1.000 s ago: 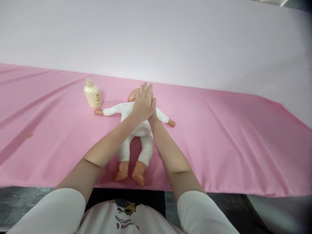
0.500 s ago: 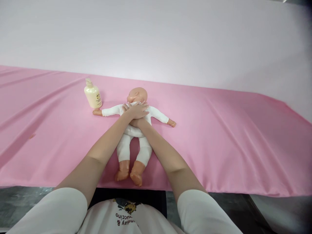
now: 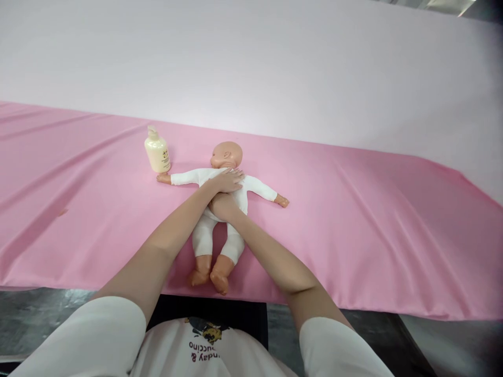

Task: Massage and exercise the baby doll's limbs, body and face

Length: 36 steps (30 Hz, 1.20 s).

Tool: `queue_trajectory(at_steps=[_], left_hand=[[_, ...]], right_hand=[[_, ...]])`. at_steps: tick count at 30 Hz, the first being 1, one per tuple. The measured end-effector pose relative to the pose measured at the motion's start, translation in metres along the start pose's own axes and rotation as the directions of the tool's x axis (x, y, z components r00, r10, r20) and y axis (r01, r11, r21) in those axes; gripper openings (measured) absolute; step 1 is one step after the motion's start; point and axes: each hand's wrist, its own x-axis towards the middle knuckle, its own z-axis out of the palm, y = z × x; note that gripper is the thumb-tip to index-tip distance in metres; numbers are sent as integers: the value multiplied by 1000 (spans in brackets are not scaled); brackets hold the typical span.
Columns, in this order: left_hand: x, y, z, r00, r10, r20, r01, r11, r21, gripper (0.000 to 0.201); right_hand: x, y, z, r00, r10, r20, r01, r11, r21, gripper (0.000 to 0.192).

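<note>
A baby doll (image 3: 241,201) in a white suit lies lengthwise with its head away from me and turned left, arms spread, feet towards me. My left hand (image 3: 228,181) rests flat on the upper torso just below the neck, its fingers stretched out and apart. Lower down on the torso is my right hand (image 3: 223,206), which crosses under my left wrist. That hand's fingers are hidden behind the left wrist and forearm. A cream pump bottle (image 3: 157,154) stands upright by the doll's hand on the left.
Pink cloth (image 3: 353,220) with creases covers the table, and its front edge runs close to my body. Behind it rises a pale wall (image 3: 251,68). Grey floor (image 3: 51,319) shows below the table edge.
My right hand has slid down the doll's torso towards me, and its fingers have gone out of sight. My left hand stays on the upper torso. The view has shifted slightly.
</note>
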Motion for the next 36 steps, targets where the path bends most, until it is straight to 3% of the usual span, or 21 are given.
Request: queue_trajectory(at_steps=[4, 9, 12, 14, 20, 24, 28, 33, 36], left_hand=[[-5, 0, -2, 997, 57, -54, -51, 993, 108, 64], [-10, -7, 4, 983, 156, -97, -147, 985, 91, 61], [-13, -15, 2, 973, 207, -106, -200, 977, 74, 59], [-15, -19, 1, 967, 229, -112, -222, 972, 73, 59], [-31, -19, -1, 969, 219, -116, -220, 975, 7, 54], [-50, -21, 5, 975, 187, -123, -203, 970, -133, 53], [-66, -25, 16, 976, 174, -130, -197, 962, -190, 61], [-79, -28, 22, 972, 187, -143, -217, 947, -238, 80], [-80, -29, 23, 966, 174, -193, -222, 938, -265, 85]], right_hand=[[-23, -3, -4, 996, -63, 58, 62, 998, 32, 45], [-25, 14, -3, 990, -134, 49, 125, 978, 166, 45], [-24, 35, 1, 968, -251, 4, 222, 862, 456, 48], [-26, 49, 2, 964, -267, 1, 214, 774, 596, 54], [-42, 72, -9, 953, -300, -30, 228, 649, 726, 64], [-53, 90, -10, 977, -214, -23, 170, 700, 694, 71], [-54, 100, -6, 976, -198, -90, 211, 759, 616, 66], [-38, 84, -15, 978, -81, -194, 177, 814, 554, 57], [-22, 71, -19, 952, -39, -305, 183, 869, 459, 51]])
